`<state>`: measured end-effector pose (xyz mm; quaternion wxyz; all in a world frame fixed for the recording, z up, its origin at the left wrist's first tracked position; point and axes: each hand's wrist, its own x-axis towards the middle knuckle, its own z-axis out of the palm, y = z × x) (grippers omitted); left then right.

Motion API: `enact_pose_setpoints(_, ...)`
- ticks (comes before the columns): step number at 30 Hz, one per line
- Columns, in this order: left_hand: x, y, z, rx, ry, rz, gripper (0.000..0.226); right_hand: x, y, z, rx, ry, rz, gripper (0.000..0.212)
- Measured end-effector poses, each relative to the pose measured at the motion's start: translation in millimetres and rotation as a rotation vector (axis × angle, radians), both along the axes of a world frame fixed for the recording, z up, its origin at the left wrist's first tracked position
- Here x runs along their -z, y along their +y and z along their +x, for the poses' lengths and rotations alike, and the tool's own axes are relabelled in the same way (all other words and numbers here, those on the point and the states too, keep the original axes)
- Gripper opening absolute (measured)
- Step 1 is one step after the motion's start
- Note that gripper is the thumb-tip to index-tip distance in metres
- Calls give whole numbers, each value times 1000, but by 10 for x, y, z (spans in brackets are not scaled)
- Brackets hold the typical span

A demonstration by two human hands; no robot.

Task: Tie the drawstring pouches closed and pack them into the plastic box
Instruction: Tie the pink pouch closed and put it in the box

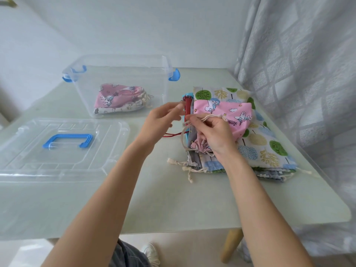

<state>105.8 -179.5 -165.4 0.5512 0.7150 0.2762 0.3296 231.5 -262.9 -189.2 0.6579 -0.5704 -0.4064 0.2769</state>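
A cream drawstring point(204, 118) is being pinched by the right hand point(212, 135), hiding the pink pouch point(234, 117) mouth; the left hand point(160, 122), fingers loosely curled, is holding nothing discernible.

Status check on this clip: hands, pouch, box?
Right hand pinching pink pouch drawstring; left hand open beside it. Plastic box open, holds pouches. Nothing in the way.

Pouches and box, mid-frame.
Pink unicorn pouch point(227, 116) atop right-centre pouch stack point(265, 149); clear plastic box point(119, 74) upper left, open, holding tied pouches point(119, 99).
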Motion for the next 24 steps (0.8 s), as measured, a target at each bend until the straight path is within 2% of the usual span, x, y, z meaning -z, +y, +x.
enact_pose_setpoints(4, 185, 11, -73, 147, 96, -92, 25, 36, 2, 28, -9, -39, -41, 10)
enact_pose_setpoints(7, 222, 23, -65, 150, 90, -59, 16, 46, 2, 33, -1, -69, -39, 8)
enact_pose_setpoints(11, 214, 64, -65, -52, -81, 0, 4, 77, 4, 82, 61, -194, -70, 7)
enact_pose_setpoints(13, 186, 33, -81, -42, -196, -5, 5, 65, -1, 78, 73, -212, -92, 12)
enact_pose_setpoints(15, 197, -32, -80, 65, -224, 29, 21, 48, -10, 78, 90, -215, -113, 19)
enact_pose_setpoints(17, 272, -53, -48, 110, -110, 130, 42, 25, -35, 90, 62, -152, -98, 28)
enact_pose_setpoints(18, 310, -55, -28, 110, -50, 157, 46, 9, -54, 103, 30, -97, -82, 28)
enact_pose_setpoints(21, 351, -20, -9, 66, -6, 117, 23, -54, -134, 132, -151, 18, -27, 20)
enact_pose_setpoints(24, 314, 1, -55, 112, -68, -56, 14, -92, -194, 177, -239, -77, 18, 12)
